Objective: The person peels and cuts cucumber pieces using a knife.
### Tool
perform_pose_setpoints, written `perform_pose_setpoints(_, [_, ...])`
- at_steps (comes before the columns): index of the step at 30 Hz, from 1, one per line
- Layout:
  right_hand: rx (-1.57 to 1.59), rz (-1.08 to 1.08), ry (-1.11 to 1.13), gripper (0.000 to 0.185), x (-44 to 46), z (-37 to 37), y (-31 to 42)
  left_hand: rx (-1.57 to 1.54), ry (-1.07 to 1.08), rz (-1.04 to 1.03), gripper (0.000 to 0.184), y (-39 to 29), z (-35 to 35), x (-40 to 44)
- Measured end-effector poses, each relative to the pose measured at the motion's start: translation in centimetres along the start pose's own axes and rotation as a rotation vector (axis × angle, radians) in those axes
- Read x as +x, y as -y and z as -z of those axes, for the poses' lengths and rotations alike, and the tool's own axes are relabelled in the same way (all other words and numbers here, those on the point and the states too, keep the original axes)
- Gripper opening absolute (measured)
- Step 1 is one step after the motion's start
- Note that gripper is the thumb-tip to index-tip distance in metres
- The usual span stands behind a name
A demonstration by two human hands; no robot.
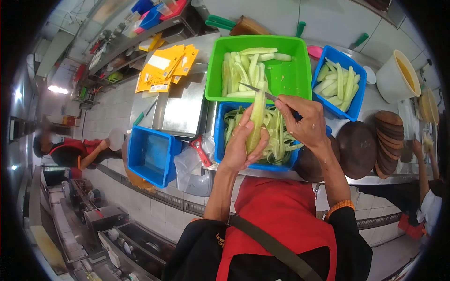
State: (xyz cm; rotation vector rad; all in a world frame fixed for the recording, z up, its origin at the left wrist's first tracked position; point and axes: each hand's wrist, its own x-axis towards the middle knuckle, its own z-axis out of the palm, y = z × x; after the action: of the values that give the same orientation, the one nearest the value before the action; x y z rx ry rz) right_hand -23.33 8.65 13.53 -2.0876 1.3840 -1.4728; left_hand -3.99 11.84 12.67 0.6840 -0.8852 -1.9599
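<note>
A peeled pale-green cucumber stands nearly upright in my left hand, whose fingers wrap round its lower half. In my right hand is a knife, its blade lying across the cucumber's upper end. Below both hands a blue basin holds green peel strips. Behind it, a green tub contains peeled cucumber pieces. More peeled pieces fill a blue basin at the right.
At left are an empty blue basin, a steel container, yellow packets and a red peeler. Dark round boards and a white bucket stand right. One person is far left; another's arm shows far right.
</note>
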Motion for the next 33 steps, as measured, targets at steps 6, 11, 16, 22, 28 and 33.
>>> perform_pose_setpoints(6, [0.089, -0.034, 0.124, 0.014, -1.5, 0.1, 0.7, 0.017, -0.061, 0.019, 0.051, -1.1, -0.3, 0.7])
perform_pose_setpoints(11, [0.124, -0.080, 0.160, 0.015, -2.1, -0.4, 1.3, 0.040, 0.021, -0.023, 0.085, -1.0, 0.1, 0.8])
perform_pose_setpoints(16, [0.271, -0.165, 0.258, 0.018, -1.7, -1.7, 1.3, 0.053, 0.124, 0.029, 0.108, -0.7, 2.3, 0.6])
perform_pose_setpoints(22, [0.768, -0.755, 0.395, 0.025, -2.4, -3.0, 1.0, 0.018, 0.153, 0.084, 0.084, -2.2, 3.0, 0.5])
perform_pose_setpoints(28, [0.670, -0.621, 0.323, 0.021, -2.8, -3.8, -0.8, 0.215, -0.332, -0.153, 0.062, 2.8, 3.5, -0.9])
perform_pose_setpoints(33, [0.393, -0.420, 0.299, 0.017, -3.4, -3.9, -1.3, -0.033, -0.505, -0.291, 0.056, 4.9, 1.3, -0.6])
